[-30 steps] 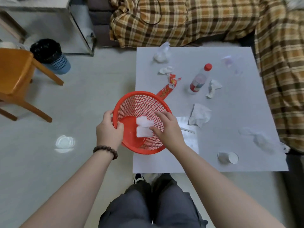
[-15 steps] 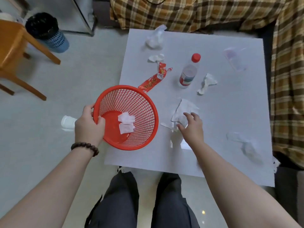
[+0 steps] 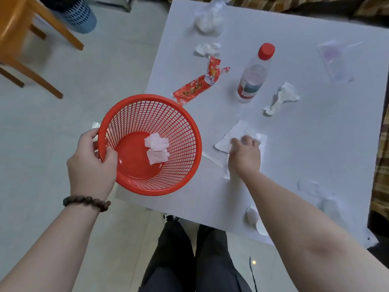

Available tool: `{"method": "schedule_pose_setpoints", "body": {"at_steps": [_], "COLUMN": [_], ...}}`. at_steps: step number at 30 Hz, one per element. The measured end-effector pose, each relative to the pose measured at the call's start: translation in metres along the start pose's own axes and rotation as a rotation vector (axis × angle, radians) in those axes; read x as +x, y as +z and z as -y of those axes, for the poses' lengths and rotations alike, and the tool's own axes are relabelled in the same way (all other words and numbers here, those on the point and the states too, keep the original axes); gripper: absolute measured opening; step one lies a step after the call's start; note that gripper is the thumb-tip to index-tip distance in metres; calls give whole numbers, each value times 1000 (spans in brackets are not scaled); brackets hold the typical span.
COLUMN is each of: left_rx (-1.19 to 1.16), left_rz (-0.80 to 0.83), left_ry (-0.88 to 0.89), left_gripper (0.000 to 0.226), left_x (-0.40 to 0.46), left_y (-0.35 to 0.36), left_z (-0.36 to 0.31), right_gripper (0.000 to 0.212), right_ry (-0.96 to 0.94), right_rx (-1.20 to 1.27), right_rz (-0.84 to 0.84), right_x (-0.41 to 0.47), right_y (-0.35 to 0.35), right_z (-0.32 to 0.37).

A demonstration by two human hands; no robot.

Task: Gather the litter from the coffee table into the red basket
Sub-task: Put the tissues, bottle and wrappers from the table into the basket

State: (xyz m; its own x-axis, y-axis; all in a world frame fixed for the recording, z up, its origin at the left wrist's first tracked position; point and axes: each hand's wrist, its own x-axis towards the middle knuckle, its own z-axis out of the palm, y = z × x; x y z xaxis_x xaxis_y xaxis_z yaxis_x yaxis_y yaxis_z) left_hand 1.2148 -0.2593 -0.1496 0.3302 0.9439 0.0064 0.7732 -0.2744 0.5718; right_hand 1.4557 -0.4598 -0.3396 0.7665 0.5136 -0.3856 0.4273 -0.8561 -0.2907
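My left hand (image 3: 92,161) grips the rim of the red basket (image 3: 181,131), held tilted at the coffee table's (image 3: 315,144) left edge. Two white tissue pieces (image 3: 156,150) lie inside it. My right hand (image 3: 245,153) presses down on a flat white tissue (image 3: 226,141) on the table, fingers curling onto it. More litter lies on the table: a red snack wrapper (image 3: 197,85), a red-capped plastic bottle (image 3: 254,74), crumpled tissues (image 3: 281,98) (image 3: 207,49) (image 3: 208,17), clear plastic bags (image 3: 336,60) (image 3: 320,192) and a small white cup (image 3: 255,219) on its side.
An orange wooden chair (image 3: 25,39) and a blue bin (image 3: 77,15) stand on the floor to the left. A plaid-covered sofa (image 3: 382,144) borders the table's right and far sides. A white scrap (image 3: 95,125) lies on the floor behind the basket. My legs (image 3: 189,260) are below.
My right hand left the basket after dropping the tissue pieces inside and moved right onto the flat tissue on the table. The basket stayed in my left hand.
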Motion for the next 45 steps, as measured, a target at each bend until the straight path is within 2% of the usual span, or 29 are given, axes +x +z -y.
{"method": "schedule_pose_setpoints", "body": {"at_steps": [5,12,15,18,21,24,27,29,32,35,37,40,45], "left_rx": [17,93,87,43,-10,-40,-42,-34,-9,6,22,45,59], "left_rz": [-21,-25,9,31,26,21,17,7,-22,-42,-53,-71,-60], "left_ry": [7,58,46,22,-13,-62,-96,-100,-105,-98,-85,-61,-18], "left_gripper": [34,34,35,35,35,35,35,34,32,33,32,32,33], "left_x": [0,2,3,0,-2,-3,-2,-1,1,3,3,4,5], "left_y": [0,-3,-4,-4,-3,-5,-11,-15,-20,-20,-20,-20,-19], "left_z": [-7,-32,-44,-51,-55,-53,-46,-40,-27,-14,-6,5,16], "right_gripper": [24,22,20,20,24,41,51,49,42,38,40,42,34], "right_ry": [-14,-301,-434,-528,-552,-537,-543,-527,-367,-130,-37,-52,-99], "right_rx": [194,451,511,493,462,379,377,421,462,409,349,234,63], "right_rz": [33,-236,-294,-258,-100,78,70,4,-32,59,139,181,107], "right_x": [1,-39,-61,-77,-82,-85,-87,-85,-74,-61,-55,-46,-35], "right_y": [-22,-101,-127,-137,-136,-133,-133,-130,-109,-68,-39,-3,25], "right_z": [4,67,103,129,143,148,143,132,105,71,56,50,57]}}
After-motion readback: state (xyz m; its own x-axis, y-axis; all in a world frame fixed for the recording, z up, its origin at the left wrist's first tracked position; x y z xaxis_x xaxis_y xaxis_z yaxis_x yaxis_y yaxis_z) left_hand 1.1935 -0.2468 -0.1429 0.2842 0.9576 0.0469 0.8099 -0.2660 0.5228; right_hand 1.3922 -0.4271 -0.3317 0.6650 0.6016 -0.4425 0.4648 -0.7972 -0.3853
